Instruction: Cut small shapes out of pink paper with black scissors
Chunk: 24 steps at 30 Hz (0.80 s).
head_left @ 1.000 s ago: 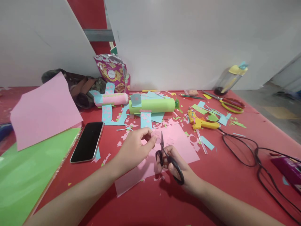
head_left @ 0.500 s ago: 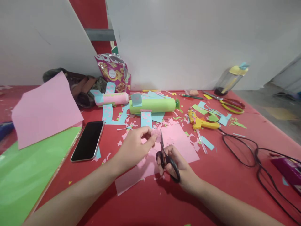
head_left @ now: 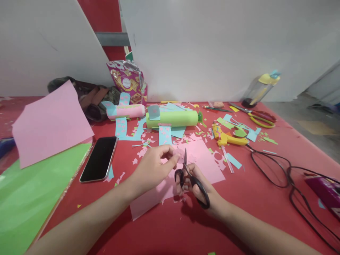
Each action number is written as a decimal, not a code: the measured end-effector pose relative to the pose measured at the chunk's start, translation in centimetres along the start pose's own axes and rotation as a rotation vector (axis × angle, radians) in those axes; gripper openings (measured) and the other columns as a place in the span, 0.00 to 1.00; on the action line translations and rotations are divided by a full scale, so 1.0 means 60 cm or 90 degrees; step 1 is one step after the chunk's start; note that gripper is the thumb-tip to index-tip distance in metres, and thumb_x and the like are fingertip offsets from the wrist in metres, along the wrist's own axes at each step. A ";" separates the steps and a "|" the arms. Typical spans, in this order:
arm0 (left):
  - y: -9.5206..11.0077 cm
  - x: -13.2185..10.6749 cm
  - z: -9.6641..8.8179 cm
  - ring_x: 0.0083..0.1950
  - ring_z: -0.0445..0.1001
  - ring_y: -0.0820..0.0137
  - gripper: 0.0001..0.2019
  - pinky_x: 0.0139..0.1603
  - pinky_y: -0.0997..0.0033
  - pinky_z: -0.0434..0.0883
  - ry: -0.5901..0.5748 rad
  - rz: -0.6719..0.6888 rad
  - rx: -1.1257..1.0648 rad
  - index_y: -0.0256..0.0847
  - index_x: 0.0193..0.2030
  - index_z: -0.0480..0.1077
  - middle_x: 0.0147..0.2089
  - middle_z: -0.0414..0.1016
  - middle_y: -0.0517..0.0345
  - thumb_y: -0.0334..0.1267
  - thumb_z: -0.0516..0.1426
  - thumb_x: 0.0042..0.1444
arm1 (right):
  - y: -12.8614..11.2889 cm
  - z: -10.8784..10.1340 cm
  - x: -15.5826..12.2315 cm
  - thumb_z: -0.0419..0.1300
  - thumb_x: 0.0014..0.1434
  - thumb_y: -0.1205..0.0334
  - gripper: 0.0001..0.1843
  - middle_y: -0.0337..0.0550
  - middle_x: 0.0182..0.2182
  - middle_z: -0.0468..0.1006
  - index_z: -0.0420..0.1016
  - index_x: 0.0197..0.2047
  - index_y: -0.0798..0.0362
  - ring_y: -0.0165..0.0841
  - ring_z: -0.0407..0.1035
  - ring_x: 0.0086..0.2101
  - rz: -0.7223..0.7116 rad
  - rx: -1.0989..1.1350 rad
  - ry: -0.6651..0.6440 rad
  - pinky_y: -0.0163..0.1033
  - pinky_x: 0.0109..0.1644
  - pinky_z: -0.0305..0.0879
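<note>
My left hand (head_left: pixel 152 168) pinches a tiny pink paper piece (head_left: pixel 178 154) between thumb and fingertips, just left of the scissor blades. Black-handled scissors (head_left: pixel 191 179) sit in my right hand (head_left: pixel 198 184), fingers through the loops, blades pointing up and away against the pink piece. Both hands hover over a pink paper sheet (head_left: pixel 204 157) lying on the red table (head_left: pixel 247 198), with small pink scraps around it.
A phone (head_left: pixel 99 159) lies left of my hands beside green (head_left: pixel 32 191) and pink sheets (head_left: pixel 50 122). Behind are a green roll (head_left: pixel 172 118), a pink roll (head_left: pixel 127 111), a snack bag (head_left: pixel 127 80), a yellow glue gun (head_left: pixel 228 139) with black cable (head_left: pixel 278 170), red-yellow scissors (head_left: pixel 259 117), a bottle (head_left: pixel 260 88).
The scissors tilted slightly and my right hand shifted a little toward me; the left hand keeps its pinch on the pink piece, barely moving.
</note>
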<state>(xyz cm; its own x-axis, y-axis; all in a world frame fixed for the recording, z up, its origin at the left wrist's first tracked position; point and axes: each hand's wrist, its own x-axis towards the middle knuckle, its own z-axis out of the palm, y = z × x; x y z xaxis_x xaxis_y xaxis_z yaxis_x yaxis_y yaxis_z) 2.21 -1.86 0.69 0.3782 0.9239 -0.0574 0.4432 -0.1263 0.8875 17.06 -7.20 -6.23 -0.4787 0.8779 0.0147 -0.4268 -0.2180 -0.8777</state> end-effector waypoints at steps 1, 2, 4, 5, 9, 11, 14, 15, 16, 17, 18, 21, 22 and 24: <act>0.000 0.000 0.000 0.27 0.66 0.75 0.08 0.29 0.77 0.62 -0.003 -0.001 0.003 0.37 0.25 0.64 0.24 0.67 0.62 0.35 0.50 0.52 | 0.000 0.000 0.000 0.56 0.49 0.44 0.20 0.35 0.27 0.64 0.55 0.35 0.49 0.27 0.62 0.26 0.004 0.000 0.000 0.37 0.32 0.59; 0.000 0.001 -0.001 0.28 0.66 0.75 0.08 0.30 0.76 0.62 -0.006 -0.002 0.008 0.37 0.25 0.64 0.25 0.67 0.62 0.35 0.50 0.52 | -0.001 0.000 -0.001 0.56 0.49 0.44 0.20 0.35 0.26 0.64 0.55 0.35 0.49 0.27 0.62 0.26 0.009 0.006 -0.007 0.37 0.32 0.59; -0.001 0.001 -0.003 0.28 0.66 0.74 0.08 0.30 0.75 0.62 -0.019 -0.003 0.020 0.37 0.25 0.63 0.25 0.67 0.61 0.36 0.50 0.52 | -0.006 0.002 -0.001 0.56 0.49 0.44 0.21 0.36 0.27 0.65 0.54 0.35 0.49 0.28 0.63 0.27 0.025 0.017 -0.016 0.37 0.33 0.58; -0.002 0.001 -0.005 0.28 0.66 0.74 0.08 0.30 0.75 0.62 -0.027 -0.004 0.025 0.37 0.25 0.63 0.25 0.67 0.61 0.36 0.50 0.52 | -0.009 0.003 -0.001 0.56 0.49 0.44 0.21 0.37 0.28 0.65 0.54 0.35 0.49 0.29 0.63 0.28 0.034 0.021 -0.021 0.38 0.33 0.58; -0.003 0.001 -0.012 0.27 0.66 0.74 0.09 0.29 0.76 0.62 -0.060 -0.018 0.039 0.38 0.24 0.63 0.23 0.66 0.62 0.37 0.50 0.52 | -0.017 0.005 -0.001 0.56 0.48 0.43 0.22 0.38 0.30 0.65 0.54 0.34 0.49 0.28 0.62 0.27 0.054 0.013 -0.026 0.38 0.34 0.57; -0.003 0.001 -0.014 0.27 0.66 0.75 0.09 0.29 0.76 0.62 -0.064 -0.020 0.046 0.38 0.24 0.63 0.23 0.66 0.63 0.37 0.50 0.52 | -0.016 0.004 -0.001 0.56 0.48 0.42 0.22 0.37 0.30 0.65 0.53 0.34 0.49 0.28 0.62 0.27 0.062 0.000 -0.026 0.38 0.33 0.57; -0.001 0.001 -0.014 0.27 0.66 0.75 0.09 0.30 0.77 0.62 -0.059 -0.014 0.048 0.38 0.23 0.63 0.23 0.66 0.63 0.37 0.50 0.51 | -0.013 0.002 0.000 0.56 0.48 0.43 0.21 0.38 0.29 0.65 0.53 0.34 0.49 0.29 0.62 0.27 0.062 -0.010 -0.024 0.38 0.33 0.57; 0.000 0.001 -0.014 0.27 0.66 0.75 0.09 0.30 0.77 0.62 -0.059 -0.013 0.048 0.38 0.23 0.63 0.23 0.66 0.63 0.37 0.50 0.51 | -0.011 0.002 0.000 0.56 0.49 0.43 0.21 0.38 0.30 0.65 0.53 0.34 0.49 0.28 0.62 0.27 0.057 -0.008 -0.024 0.39 0.34 0.57; 0.000 0.001 -0.014 0.26 0.66 0.75 0.09 0.29 0.77 0.62 -0.060 -0.014 0.047 0.38 0.23 0.63 0.23 0.66 0.63 0.37 0.50 0.51 | -0.010 0.002 0.000 0.56 0.49 0.43 0.21 0.38 0.30 0.65 0.53 0.34 0.49 0.28 0.61 0.27 0.050 -0.003 -0.025 0.39 0.34 0.58; 0.000 0.001 -0.013 0.26 0.66 0.75 0.09 0.29 0.77 0.62 -0.060 -0.014 0.044 0.38 0.23 0.63 0.23 0.66 0.63 0.37 0.50 0.51 | -0.009 0.002 0.000 0.56 0.49 0.44 0.20 0.38 0.30 0.64 0.53 0.34 0.49 0.28 0.61 0.27 0.044 0.001 -0.026 0.38 0.34 0.58; 0.000 0.001 -0.012 0.26 0.66 0.75 0.09 0.29 0.77 0.62 -0.060 -0.013 0.040 0.37 0.23 0.63 0.23 0.66 0.63 0.37 0.50 0.51 | -0.009 0.003 0.000 0.56 0.50 0.44 0.20 0.38 0.30 0.64 0.54 0.34 0.49 0.28 0.61 0.27 0.038 0.005 -0.029 0.38 0.34 0.57; -0.003 0.001 -0.009 0.27 0.66 0.75 0.09 0.29 0.77 0.62 -0.054 -0.002 0.026 0.37 0.24 0.63 0.23 0.66 0.63 0.37 0.50 0.52 | -0.012 0.006 0.000 0.55 0.51 0.45 0.19 0.37 0.29 0.64 0.53 0.34 0.50 0.27 0.60 0.27 0.026 0.002 -0.028 0.37 0.33 0.57; -0.003 0.001 -0.008 0.27 0.66 0.75 0.09 0.29 0.77 0.62 -0.051 0.002 0.022 0.37 0.24 0.63 0.23 0.66 0.63 0.37 0.50 0.52 | -0.013 0.007 0.000 0.55 0.51 0.45 0.19 0.38 0.29 0.64 0.53 0.34 0.50 0.28 0.61 0.27 0.023 -0.002 -0.023 0.37 0.33 0.57; -0.004 0.001 -0.006 0.27 0.66 0.75 0.09 0.29 0.77 0.62 -0.046 0.003 0.017 0.37 0.24 0.64 0.23 0.66 0.63 0.37 0.50 0.52 | -0.016 0.008 -0.001 0.54 0.51 0.45 0.19 0.38 0.30 0.63 0.54 0.34 0.50 0.28 0.61 0.28 0.019 -0.018 -0.015 0.37 0.33 0.57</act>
<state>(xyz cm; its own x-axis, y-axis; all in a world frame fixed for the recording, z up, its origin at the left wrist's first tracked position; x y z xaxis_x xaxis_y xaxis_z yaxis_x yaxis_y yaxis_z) 1.81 -1.66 0.65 0.4367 0.8954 -0.0873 0.4628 -0.1404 0.8753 17.13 -7.25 -5.18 -0.5095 0.8605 -0.0008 -0.3902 -0.2319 -0.8911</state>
